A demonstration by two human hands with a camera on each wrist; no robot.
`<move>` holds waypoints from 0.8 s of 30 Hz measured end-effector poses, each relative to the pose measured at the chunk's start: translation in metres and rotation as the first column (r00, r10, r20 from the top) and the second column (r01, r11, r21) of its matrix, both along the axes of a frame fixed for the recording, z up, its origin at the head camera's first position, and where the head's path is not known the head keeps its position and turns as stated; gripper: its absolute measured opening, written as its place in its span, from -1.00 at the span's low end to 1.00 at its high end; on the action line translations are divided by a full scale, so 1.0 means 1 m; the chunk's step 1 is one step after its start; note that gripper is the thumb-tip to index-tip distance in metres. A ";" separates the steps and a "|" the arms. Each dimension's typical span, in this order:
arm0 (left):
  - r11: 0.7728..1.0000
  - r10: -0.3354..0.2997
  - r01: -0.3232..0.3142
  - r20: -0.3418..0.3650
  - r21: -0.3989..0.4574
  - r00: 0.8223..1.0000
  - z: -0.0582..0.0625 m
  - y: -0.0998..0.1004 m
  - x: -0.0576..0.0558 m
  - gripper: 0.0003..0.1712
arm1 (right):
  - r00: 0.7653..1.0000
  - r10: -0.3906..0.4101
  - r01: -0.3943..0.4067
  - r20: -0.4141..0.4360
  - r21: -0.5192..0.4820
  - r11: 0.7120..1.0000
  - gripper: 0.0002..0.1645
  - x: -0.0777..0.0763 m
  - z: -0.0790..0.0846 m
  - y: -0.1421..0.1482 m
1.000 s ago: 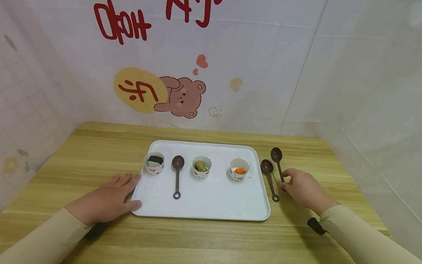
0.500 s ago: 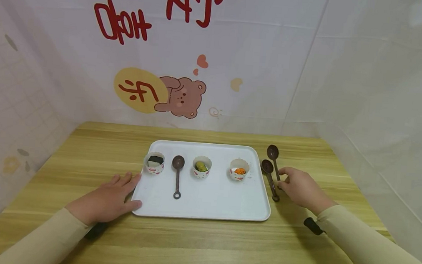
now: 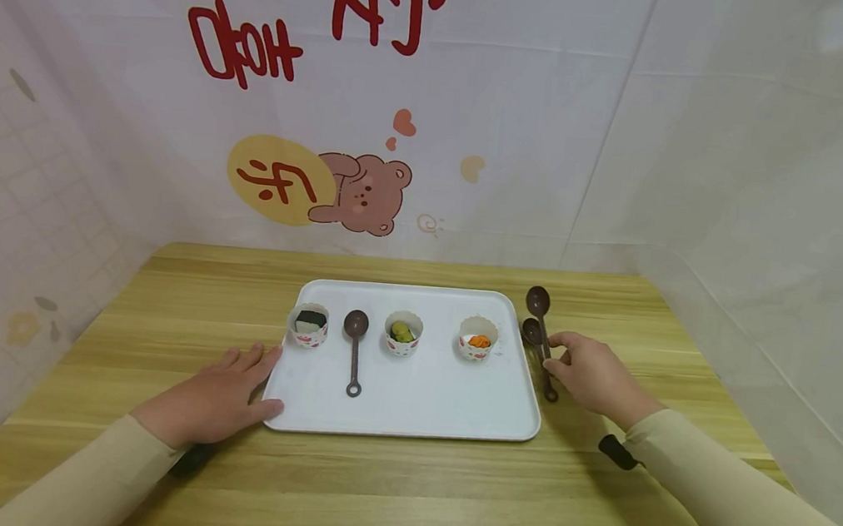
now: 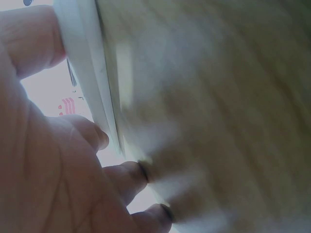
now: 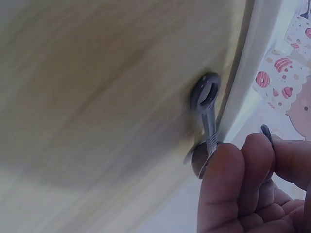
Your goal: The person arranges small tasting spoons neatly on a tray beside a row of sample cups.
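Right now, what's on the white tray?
The white tray holds three cups with small pieces inside, plus one brown spoon. The left hand covers part of the edge; the cups hide what's beneath.

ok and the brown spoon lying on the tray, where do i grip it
Pinch the brown spoon mid-handle, probably coming from the near side: its slim handle points toward the person over bare tray, while the left cup and middle cup flank its bowl.

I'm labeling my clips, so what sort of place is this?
Probably a staged filming booth: creased white hangings around three sides, a wood-grain tabletop, and a white serving tray.
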State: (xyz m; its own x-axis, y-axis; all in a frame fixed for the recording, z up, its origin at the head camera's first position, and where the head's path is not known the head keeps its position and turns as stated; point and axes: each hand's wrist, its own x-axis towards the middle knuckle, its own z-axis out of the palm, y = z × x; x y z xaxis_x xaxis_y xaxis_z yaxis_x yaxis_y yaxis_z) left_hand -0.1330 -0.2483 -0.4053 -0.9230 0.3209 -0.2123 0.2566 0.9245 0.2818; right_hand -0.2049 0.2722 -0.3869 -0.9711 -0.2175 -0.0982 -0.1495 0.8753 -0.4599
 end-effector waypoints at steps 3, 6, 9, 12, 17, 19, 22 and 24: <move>1.000 0.000 0.000 -0.003 -0.001 1.000 0.000 0.000 0.000 0.09 | 1.000 0.003 -0.003 -0.004 -0.009 1.000 -0.51 0.001 0.001 -0.004; 1.000 -0.001 0.001 -0.004 -0.001 1.000 -0.001 0.000 0.000 0.08 | 1.000 0.002 -0.002 -0.010 -0.020 1.000 -0.51 0.003 0.002 -0.008; 1.000 -0.001 0.001 -0.005 -0.001 1.000 -0.001 0.000 0.000 0.08 | 1.000 -0.004 0.004 -0.005 -0.036 0.999 -0.51 0.004 0.003 -0.012; 1.000 -0.001 0.001 -0.010 -0.004 1.000 -0.002 0.000 0.000 0.08 | 1.000 -0.010 0.011 0.007 -0.050 0.999 -0.49 0.005 0.004 -0.015; 1.000 -0.002 0.002 -0.016 -0.007 1.000 -0.002 -0.001 0.000 0.08 | 0.999 -0.026 0.029 0.040 -0.084 0.996 -0.45 0.006 0.003 -0.020; 1.000 -0.003 0.003 -0.018 -0.005 1.000 -0.002 -0.001 0.000 0.08 | 0.998 -0.030 0.035 0.047 -0.101 0.994 -0.44 0.007 0.003 -0.023; 1.000 -0.004 0.004 -0.019 -0.002 1.000 -0.001 -0.001 0.000 0.08 | 0.999 -0.025 0.030 0.042 -0.116 0.993 -0.45 0.008 0.003 -0.028; 1.000 -0.004 0.004 -0.018 -0.003 1.000 -0.001 0.000 0.000 0.08 | 0.999 -0.023 0.028 0.040 -0.127 0.992 -0.47 0.009 0.003 -0.032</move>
State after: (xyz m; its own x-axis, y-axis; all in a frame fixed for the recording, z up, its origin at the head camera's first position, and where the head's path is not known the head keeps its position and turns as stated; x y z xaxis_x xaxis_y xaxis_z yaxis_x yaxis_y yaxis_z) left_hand -0.1329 -0.2487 -0.4061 -0.9255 0.3237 -0.1968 0.2650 0.9244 0.2743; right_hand -0.1957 0.2406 -0.3839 -0.9725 -0.2061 -0.1088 -0.1081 0.8125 -0.5728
